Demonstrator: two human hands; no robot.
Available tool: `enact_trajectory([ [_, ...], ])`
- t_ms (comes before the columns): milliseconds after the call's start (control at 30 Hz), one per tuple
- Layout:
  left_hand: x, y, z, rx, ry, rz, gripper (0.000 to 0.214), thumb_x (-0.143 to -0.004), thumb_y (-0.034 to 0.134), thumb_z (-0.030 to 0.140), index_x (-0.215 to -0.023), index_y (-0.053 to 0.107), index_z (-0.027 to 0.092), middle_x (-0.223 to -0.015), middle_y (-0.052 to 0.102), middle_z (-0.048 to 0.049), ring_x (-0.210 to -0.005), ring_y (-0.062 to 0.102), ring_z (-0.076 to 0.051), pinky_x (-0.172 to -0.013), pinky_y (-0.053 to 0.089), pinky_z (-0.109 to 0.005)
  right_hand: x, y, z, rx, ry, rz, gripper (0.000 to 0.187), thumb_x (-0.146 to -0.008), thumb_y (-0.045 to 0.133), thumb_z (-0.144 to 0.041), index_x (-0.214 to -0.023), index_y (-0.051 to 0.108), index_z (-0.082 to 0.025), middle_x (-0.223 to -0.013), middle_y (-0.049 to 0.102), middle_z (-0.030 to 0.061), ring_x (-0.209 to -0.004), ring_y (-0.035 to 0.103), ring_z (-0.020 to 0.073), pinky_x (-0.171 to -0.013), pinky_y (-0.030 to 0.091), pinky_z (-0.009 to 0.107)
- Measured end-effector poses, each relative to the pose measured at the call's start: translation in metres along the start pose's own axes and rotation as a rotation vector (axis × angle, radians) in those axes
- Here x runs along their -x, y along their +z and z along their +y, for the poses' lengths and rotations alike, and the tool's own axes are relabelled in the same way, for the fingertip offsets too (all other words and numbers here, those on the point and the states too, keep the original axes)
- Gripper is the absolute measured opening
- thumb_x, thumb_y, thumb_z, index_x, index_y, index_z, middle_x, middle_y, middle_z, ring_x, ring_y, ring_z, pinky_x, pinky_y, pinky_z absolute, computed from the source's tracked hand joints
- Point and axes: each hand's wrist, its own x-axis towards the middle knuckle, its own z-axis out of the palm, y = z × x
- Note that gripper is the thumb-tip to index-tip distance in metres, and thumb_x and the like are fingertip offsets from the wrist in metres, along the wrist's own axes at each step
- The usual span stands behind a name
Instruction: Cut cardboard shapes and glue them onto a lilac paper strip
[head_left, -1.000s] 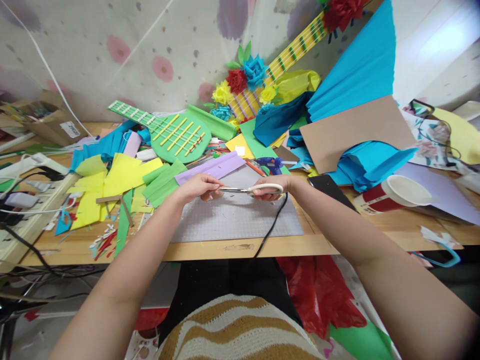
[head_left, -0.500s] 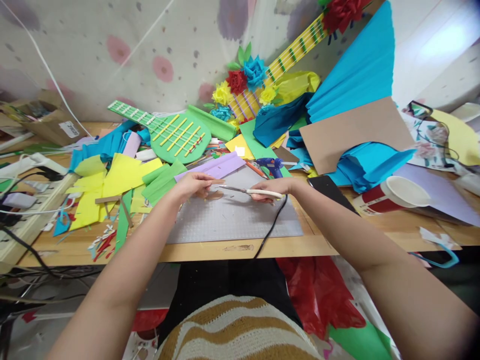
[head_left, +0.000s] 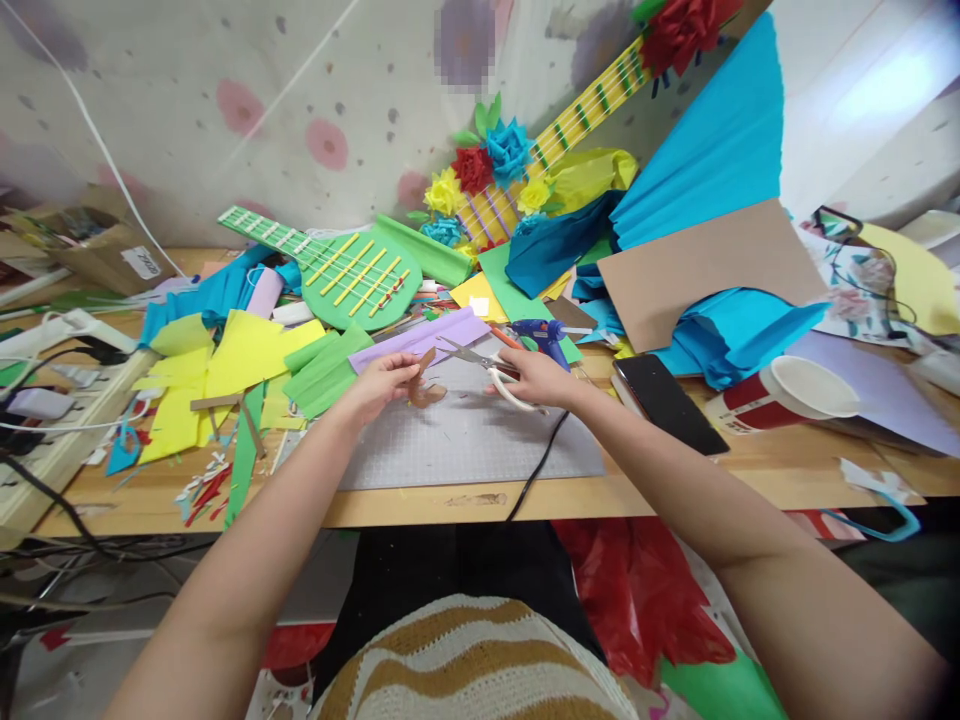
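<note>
My left hand (head_left: 388,384) pinches a small curved piece of brown paper (head_left: 426,385) above the grey cutting mat (head_left: 480,450). My right hand (head_left: 534,377) grips white-handled scissors (head_left: 480,360) by the finger loops. Their blades are parted and point left at the brown piece, a small gap away from it. Behind the hands lie a sheet of purple paper (head_left: 420,338) and a blue hot glue gun (head_left: 546,335).
A green paper guitar (head_left: 360,280) and a flower-decked yellow guitar (head_left: 592,110) stand at the back. Yellow paper scraps (head_left: 247,350) lie left. Rightward are a phone (head_left: 670,402), a paper cup (head_left: 784,395) and brown cardboard (head_left: 712,265). A black cord (head_left: 538,465) crosses the mat.
The scissors have swung away from the brown piece, and their blades have opened. My left hand has turned the piece more upright. The phone now shows more fully.
</note>
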Motion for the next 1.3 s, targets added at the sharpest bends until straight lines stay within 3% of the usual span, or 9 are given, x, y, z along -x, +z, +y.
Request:
enact_trajectory([
  [167, -0.002, -0.006, 0.008, -0.135, -0.062, 0.033, 0.027, -0.059, 0.074, 0.024, -0.081, 0.065, 0.012, -0.066, 0.063, -0.0024, -0.055, 0.058, -0.010, -0.048, 0.042, -0.020, -0.001, -0.007, 0.003, 0.213, -0.083, 0.202, 0.039, -0.076, 0.049, -0.055, -0.086, 0.051, -0.017, -0.092, 0.059, 0.0095, -0.081, 0.051, 0.0191, -0.065, 0.030, 0.026],
  [367, -0.005, -0.006, 0.012, -0.060, -0.160, 0.016, 0.015, -0.063, 0.066, 0.008, -0.077, 0.064, 0.011, -0.061, 0.061, -0.0018, -0.048, 0.053, -0.006, -0.045, 0.039, -0.016, -0.002, -0.008, 0.008, 0.452, -0.214, 0.112, 0.035, -0.079, 0.047, -0.047, -0.093, 0.054, -0.016, -0.099, 0.060, 0.0122, -0.092, 0.053, 0.0234, -0.069, 0.031, 0.029],
  [533, -0.007, -0.007, 0.011, -0.068, -0.210, -0.084, 0.010, -0.066, 0.064, 0.011, -0.076, 0.064, 0.012, -0.056, 0.056, -0.0001, -0.047, 0.050, -0.005, -0.042, 0.037, -0.014, -0.006, -0.002, 0.001, 0.462, -0.220, 0.064, 0.031, -0.079, 0.048, -0.044, -0.093, 0.054, -0.016, -0.097, 0.062, 0.0113, -0.092, 0.054, 0.0228, -0.067, 0.030, 0.028],
  [833, -0.011, -0.008, 0.015, -0.035, -0.299, -0.203, 0.003, -0.069, 0.063, 0.009, -0.070, 0.062, 0.011, -0.051, 0.052, 0.0007, -0.044, 0.048, -0.005, -0.042, 0.041, -0.014, -0.005, 0.003, -0.003, 0.244, -0.177, -0.031, 0.046, -0.072, 0.050, -0.062, -0.076, 0.056, -0.017, -0.075, 0.062, 0.0055, -0.067, 0.051, 0.0154, -0.056, 0.022, 0.024],
  [1000, -0.012, -0.007, 0.010, 0.080, -0.358, -0.168, 0.014, -0.076, 0.052, 0.011, -0.076, 0.065, 0.008, -0.071, 0.066, -0.0106, -0.057, 0.062, -0.011, -0.047, 0.049, -0.016, -0.003, 0.006, -0.001, 0.066, -0.085, -0.077, 0.047, -0.068, 0.052, -0.064, -0.071, 0.054, -0.017, -0.063, 0.053, 0.0002, -0.058, 0.043, 0.0108, -0.054, 0.022, 0.023],
  [1167, -0.004, 0.002, 0.001, 0.134, -0.161, -0.215, 0.015, -0.077, 0.054, 0.015, -0.085, 0.064, 0.008, -0.086, 0.069, -0.0130, -0.077, 0.067, -0.019, -0.054, 0.052, -0.019, -0.005, 0.009, -0.002, -0.173, 0.035, -0.150, 0.049, -0.064, 0.055, -0.065, -0.069, 0.053, -0.016, -0.060, 0.047, -0.0028, -0.058, 0.040, 0.0096, -0.054, 0.024, 0.021],
  [1300, -0.005, 0.016, -0.008, 0.050, -0.056, -0.023, 0.008, -0.072, 0.064, 0.012, -0.078, 0.061, 0.009, -0.078, 0.069, -0.0100, -0.071, 0.067, -0.016, -0.057, 0.053, -0.020, -0.006, 0.009, -0.005, -0.324, 0.075, -0.258, 0.052, -0.065, 0.052, -0.067, -0.072, 0.052, -0.016, -0.062, 0.045, -0.0030, -0.058, 0.039, 0.0095, -0.053, 0.026, 0.022],
])
